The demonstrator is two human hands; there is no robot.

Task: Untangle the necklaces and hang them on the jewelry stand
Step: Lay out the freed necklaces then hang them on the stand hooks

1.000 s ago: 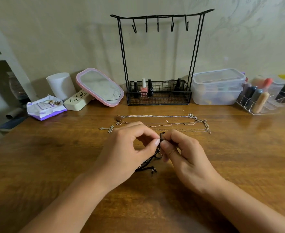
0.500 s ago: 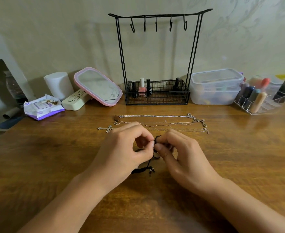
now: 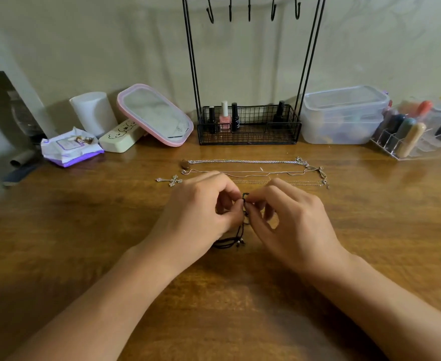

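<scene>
In the head view, the black cord necklace (image 3: 236, 234) sits at the centre of the frame, right between the two hands, so neither hand is nearer: the left hand (image 3: 201, 214) pinches it from the left and the right hand (image 3: 289, 220) pinches it from the right, fingertips almost meeting over a small knot of cord. Both hands are curled narrow around that knot. From the pinch the cord hangs down toward the lower middle of the frame and ends in loose loops and small beads lying on the wooden table (image 3: 84, 243); how badly it is snarled under the fingers is hidden. The jewelry stand (image 3: 248, 126) stands straight above the hands in the upper middle, its hooks (image 3: 249, 11) bare at the top edge. Between them lie three silver necklaces (image 3: 243, 168), stretched left to right in near-parallel lines, one ending in a cross pendant (image 3: 171, 180) at the left.
</scene>
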